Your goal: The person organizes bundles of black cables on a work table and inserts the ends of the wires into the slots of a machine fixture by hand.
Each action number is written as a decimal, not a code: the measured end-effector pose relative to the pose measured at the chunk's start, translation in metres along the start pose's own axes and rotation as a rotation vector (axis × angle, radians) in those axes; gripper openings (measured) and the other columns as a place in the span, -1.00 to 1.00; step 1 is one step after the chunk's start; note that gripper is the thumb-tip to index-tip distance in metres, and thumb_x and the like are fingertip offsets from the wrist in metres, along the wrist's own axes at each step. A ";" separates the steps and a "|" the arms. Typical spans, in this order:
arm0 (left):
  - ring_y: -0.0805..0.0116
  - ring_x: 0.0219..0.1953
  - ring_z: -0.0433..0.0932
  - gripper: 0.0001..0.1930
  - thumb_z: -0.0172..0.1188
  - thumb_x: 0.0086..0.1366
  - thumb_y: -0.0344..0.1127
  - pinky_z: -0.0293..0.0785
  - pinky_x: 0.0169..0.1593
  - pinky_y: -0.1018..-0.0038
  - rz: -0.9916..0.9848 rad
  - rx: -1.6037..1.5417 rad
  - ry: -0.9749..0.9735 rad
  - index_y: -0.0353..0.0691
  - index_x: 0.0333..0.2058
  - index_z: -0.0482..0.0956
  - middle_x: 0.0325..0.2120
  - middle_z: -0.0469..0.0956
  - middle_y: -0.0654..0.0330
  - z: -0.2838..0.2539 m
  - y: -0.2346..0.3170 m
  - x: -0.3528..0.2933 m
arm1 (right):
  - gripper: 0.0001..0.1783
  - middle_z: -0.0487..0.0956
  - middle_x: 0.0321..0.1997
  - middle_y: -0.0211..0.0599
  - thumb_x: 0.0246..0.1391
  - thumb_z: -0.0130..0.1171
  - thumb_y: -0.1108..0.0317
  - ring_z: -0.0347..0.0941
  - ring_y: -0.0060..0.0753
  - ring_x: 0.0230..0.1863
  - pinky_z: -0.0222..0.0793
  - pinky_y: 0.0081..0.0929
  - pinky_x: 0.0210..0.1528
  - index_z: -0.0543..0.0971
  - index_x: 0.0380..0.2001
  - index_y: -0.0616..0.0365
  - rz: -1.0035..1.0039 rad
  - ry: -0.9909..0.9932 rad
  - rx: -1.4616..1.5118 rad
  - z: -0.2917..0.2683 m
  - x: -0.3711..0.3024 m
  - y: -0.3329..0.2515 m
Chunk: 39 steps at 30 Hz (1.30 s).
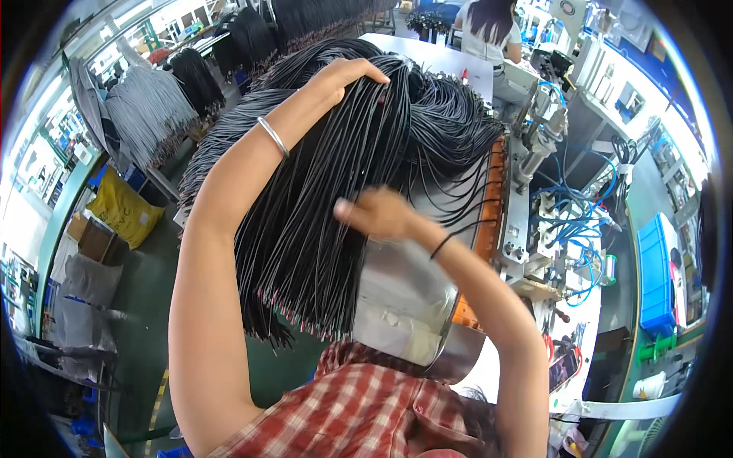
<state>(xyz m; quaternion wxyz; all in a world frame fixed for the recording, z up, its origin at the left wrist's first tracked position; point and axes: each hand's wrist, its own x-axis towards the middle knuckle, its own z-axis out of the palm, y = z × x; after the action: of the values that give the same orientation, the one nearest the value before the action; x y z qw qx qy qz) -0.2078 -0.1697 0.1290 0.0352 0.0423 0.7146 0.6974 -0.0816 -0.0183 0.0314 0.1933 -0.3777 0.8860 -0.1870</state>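
Note:
A thick bundle of thin black cables [313,221] hangs down in front of me, its stripped, reddish and pale ends loose at the bottom. At the top of this bundle is my left hand [347,76], curled over the cables and gripping them; part of its fingers is hidden among them. My right hand [378,214] is beside the bundle's right edge, smeared by motion, so its fingers do not show clearly. More black cables [450,114] arch over behind, several reaching an orange strip [489,221] along the machine's edge.
On the right stands a metal machine [534,153] with blue air tubes [576,206]. A blue bin [657,271] lies beyond it. Grey cables [149,107] hang on a rack at left, near a yellow sack [122,206]. Another person [489,34] sits at the back.

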 end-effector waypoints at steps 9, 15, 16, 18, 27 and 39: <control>0.22 -0.46 0.59 -0.71 0.34 -0.13 -0.37 0.53 -0.35 0.42 -0.012 0.281 0.058 -0.43 -0.40 0.59 -0.48 0.59 0.00 -0.009 0.001 0.013 | -0.27 0.39 -0.14 0.26 0.02 -0.17 -0.34 0.37 0.19 -0.12 0.36 -0.11 -0.16 0.49 -0.13 0.12 -0.337 0.321 -0.003 0.104 -0.133 -0.104; 0.29 -0.36 0.57 -0.55 0.38 -0.13 -0.06 0.46 -0.25 0.41 0.329 0.886 0.185 -0.37 -0.40 0.61 -0.47 0.59 0.05 0.005 0.002 0.015 | -0.37 0.45 -0.13 0.03 0.10 -0.16 -0.21 0.44 -0.03 -0.12 0.40 -0.20 -0.19 0.43 -0.04 0.10 -0.519 -0.695 0.414 0.079 -0.129 -0.094; 0.29 -0.36 0.57 -0.55 0.38 -0.13 -0.06 0.46 -0.25 0.41 0.327 0.886 0.181 -0.37 -0.40 0.61 -0.47 0.59 0.05 0.007 0.002 0.013 | -0.40 0.47 -0.16 -0.03 0.13 -0.16 -0.17 0.46 -0.09 -0.14 0.41 -0.23 -0.20 0.42 -0.03 0.10 -0.455 -0.847 0.474 0.071 -0.126 -0.092; 0.17 -0.36 0.58 -0.46 0.34 -0.14 0.06 0.48 -0.25 0.34 0.347 1.090 0.126 -0.38 -0.38 0.61 -0.47 0.59 0.00 0.007 0.008 0.007 | -0.47 0.50 -0.26 -0.15 0.17 -0.16 -0.09 0.50 -0.22 -0.22 0.44 -0.33 -0.26 0.42 -0.08 0.15 -0.463 -0.646 0.725 0.057 -0.115 -0.070; 0.08 -0.48 0.58 -0.36 0.25 -0.17 0.24 0.49 -0.38 0.32 0.465 1.533 0.215 -0.38 -0.50 0.60 -0.56 0.57 -0.02 0.067 0.002 0.011 | -0.41 0.41 -0.53 -0.38 0.08 0.03 -0.12 0.35 -0.56 -0.49 0.32 -0.58 -0.43 0.48 -0.28 0.32 0.399 0.392 1.241 -0.008 -0.011 0.033; 0.07 -0.40 0.56 -0.45 0.22 -0.10 0.19 0.47 -0.29 0.27 0.325 1.519 0.001 -0.28 -0.43 0.60 -0.48 0.58 -0.01 0.034 0.008 0.066 | -0.48 0.50 -0.26 -0.32 0.09 0.09 0.05 0.38 -0.54 -0.25 0.30 -0.62 -0.22 0.43 -0.15 0.36 0.404 0.707 1.035 0.032 -0.058 0.030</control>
<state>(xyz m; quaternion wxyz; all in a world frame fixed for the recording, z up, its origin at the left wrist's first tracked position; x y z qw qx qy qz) -0.2691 -0.1284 0.1371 -0.1065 0.1587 0.9815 0.0127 -0.0468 0.0381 0.0011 0.0786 0.0216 0.7453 -0.6617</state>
